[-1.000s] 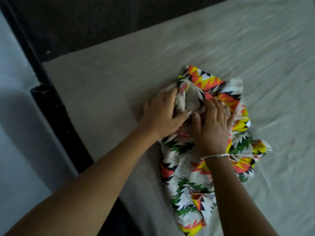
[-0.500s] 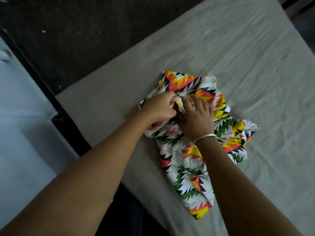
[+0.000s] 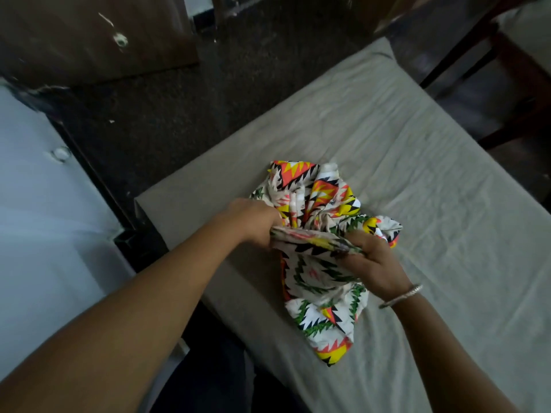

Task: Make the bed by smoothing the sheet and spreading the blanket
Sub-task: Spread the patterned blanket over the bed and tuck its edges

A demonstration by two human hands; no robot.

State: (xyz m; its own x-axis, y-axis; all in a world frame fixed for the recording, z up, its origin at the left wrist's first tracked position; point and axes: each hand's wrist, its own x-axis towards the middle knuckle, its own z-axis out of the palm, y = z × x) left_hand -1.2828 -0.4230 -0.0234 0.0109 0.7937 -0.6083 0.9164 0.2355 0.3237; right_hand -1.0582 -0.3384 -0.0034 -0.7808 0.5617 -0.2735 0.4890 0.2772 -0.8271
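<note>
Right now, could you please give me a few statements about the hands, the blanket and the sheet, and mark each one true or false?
1. The left hand and the right hand both grip the patterned blanket. True.
2. The patterned blanket is spread flat over the whole bed. False: it lies bunched in a heap on the sheet, near the bed's edge.
3. The bracelet is on the left wrist. False: it is on the right wrist.
4. The sheet shows wrinkles. True.
</note>
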